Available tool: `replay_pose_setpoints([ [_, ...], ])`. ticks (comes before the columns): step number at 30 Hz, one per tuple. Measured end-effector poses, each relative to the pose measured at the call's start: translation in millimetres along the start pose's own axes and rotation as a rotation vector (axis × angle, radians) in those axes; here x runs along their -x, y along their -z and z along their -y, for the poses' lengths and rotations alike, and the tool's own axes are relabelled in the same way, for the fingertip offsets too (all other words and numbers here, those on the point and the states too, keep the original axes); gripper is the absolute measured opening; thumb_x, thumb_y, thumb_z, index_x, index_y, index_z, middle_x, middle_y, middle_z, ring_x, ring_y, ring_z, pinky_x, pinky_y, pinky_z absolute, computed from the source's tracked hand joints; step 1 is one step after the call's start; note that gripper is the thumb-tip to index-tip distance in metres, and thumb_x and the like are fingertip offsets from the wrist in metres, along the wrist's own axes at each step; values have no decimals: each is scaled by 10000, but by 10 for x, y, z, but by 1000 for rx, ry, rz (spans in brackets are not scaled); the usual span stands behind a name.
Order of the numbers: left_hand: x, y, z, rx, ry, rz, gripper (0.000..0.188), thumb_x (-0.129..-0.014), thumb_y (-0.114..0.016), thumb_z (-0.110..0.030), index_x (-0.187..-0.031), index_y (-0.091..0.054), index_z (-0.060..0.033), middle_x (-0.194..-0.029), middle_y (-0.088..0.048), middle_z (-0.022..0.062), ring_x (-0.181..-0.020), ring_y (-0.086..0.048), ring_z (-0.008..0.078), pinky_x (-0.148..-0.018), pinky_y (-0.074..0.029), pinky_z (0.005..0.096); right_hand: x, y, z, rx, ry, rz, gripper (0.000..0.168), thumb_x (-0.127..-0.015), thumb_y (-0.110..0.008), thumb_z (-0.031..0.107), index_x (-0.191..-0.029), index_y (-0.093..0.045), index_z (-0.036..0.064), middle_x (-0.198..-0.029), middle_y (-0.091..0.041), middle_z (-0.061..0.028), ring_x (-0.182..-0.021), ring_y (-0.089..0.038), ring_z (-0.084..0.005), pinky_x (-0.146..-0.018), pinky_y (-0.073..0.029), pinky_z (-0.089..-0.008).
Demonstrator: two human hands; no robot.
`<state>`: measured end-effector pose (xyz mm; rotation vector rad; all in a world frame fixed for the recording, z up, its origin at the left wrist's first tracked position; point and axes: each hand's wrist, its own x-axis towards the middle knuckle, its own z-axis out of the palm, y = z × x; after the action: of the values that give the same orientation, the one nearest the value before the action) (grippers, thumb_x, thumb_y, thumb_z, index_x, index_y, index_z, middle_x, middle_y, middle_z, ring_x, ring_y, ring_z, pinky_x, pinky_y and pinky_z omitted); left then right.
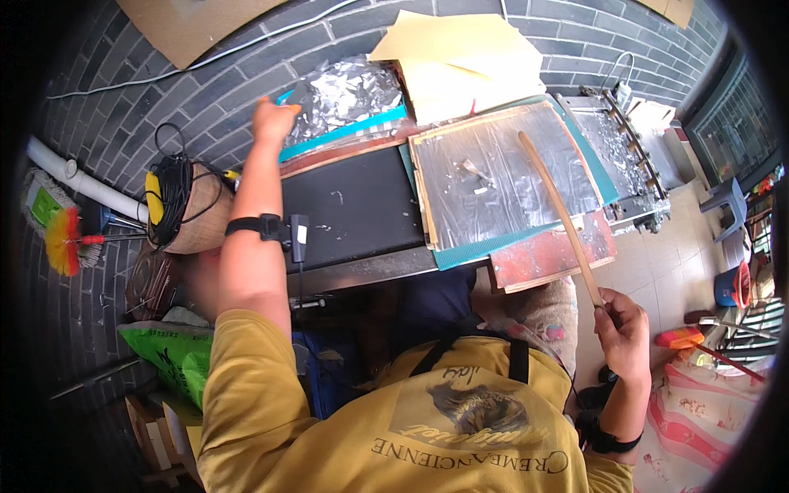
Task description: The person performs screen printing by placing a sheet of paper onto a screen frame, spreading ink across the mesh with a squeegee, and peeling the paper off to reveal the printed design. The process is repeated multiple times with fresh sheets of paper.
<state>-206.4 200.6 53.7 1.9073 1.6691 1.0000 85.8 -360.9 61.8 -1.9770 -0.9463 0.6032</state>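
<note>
My right hand (624, 336) grips the lower end of a long, thin wooden stick (564, 215). The stick slants up across a board covered in clear plastic film (505, 203), its far tip above the film. A few small scraps (478, 175) lie on that film. My left hand (273, 122) reaches to the left end of a blue tray (345, 130) heaped with shiny silver pieces (351, 89). Something orange shows at its fingertips; whether the fingers hold a piece or the tray's edge is unclear.
A black mat (351, 209) lies left of the board. Teal corrugated sheets (468, 254) and a reddish board (555, 252) sit beneath it. Yellowish sheets (468, 61) stand behind. Right is a metal frame (629, 148) with silver scraps; left, a coiled black cable (169, 203).
</note>
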Motion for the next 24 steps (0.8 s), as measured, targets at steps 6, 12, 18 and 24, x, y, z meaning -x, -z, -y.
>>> replay_pose_setpoints([
  [6, 1264, -530, -1037, 242, -562, 449, 560, -802, -720, -100, -1309, -494, -27, -1195, -626, 158, -1069, -613, 204, -922, -476, 339, 21, -74, 9, 8, -35, -2, 246, -823, -587, -46, -1065, -629, -31, -605, -558, -54, -549, -519, -95, -541, -427, -255],
  [12, 2109, -987, -1106, 169, -970, 534, 495, -820, -679, -111, -1278, -511, -31, -1252, -571, 212, -1174, -545, 354, -1006, -426, 383, -84, -158, 47, -28, 3, 59, 241, -831, -620, -14, -1071, -625, -29, -654, -577, -57, -567, -488, -80, -524, -416, -261],
  [18, 2270, -1142, -1148, 131, -1078, 488, 410, -840, -631, -95, -1241, -556, -51, -1164, -615, 195, -1094, -577, 352, -963, -454, 401, -100, -184, 20, -45, 35, 61, 237, -834, -622, -12, -1071, -625, -27, -657, -589, -67, -561, -499, -85, -526, -426, -269],
  [24, 2346, -1016, -1236, 112, -1109, 466, 373, -839, -621, -62, -1210, -589, -70, -984, -663, 158, -958, -615, 331, -865, -488, 402, -88, -143, 25, -46, 32, 45, 236, -834, -621, -12, -1069, -622, -28, -661, -591, -74, -563, -510, -94, -535, -433, -272],
])
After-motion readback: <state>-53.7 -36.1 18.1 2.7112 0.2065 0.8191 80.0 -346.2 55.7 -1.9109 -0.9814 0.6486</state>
